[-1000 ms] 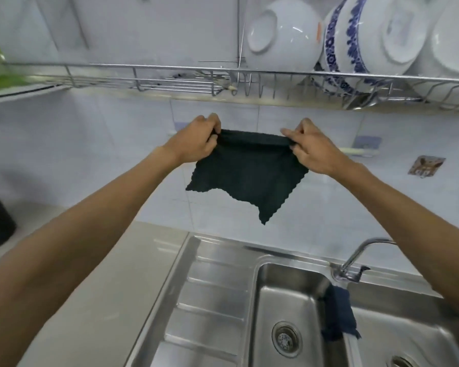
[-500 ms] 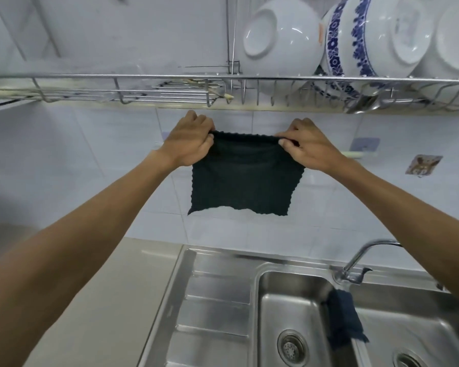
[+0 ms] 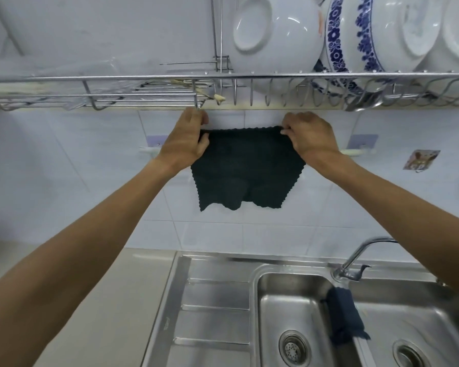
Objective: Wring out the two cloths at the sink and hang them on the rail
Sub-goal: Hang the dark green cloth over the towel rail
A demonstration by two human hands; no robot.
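A dark green cloth (image 3: 245,168) hangs spread flat against the tiled wall. My left hand (image 3: 184,140) pinches its top left corner and my right hand (image 3: 309,137) pinches its top right corner. The cloth's top edge sits just above a white wall rail (image 3: 355,152), whose ends show on either side of my hands; whether the cloth rests on the rail I cannot tell. A second, dark blue cloth (image 3: 345,317) lies draped over the divider between the two basins of the steel sink (image 3: 289,303).
A wire dish rack (image 3: 143,87) runs across just above my hands, holding white bowls (image 3: 273,35) and a blue-patterned bowl (image 3: 355,43). A tap (image 3: 361,258) stands behind the sink. The drainboard (image 3: 212,313) and a grey counter (image 3: 104,300) lie to the left.
Both hands have lifted the green cloth higher, up close under the dish rack, and pulled it out flatter and wider along the wall. The blue cloth has not moved.
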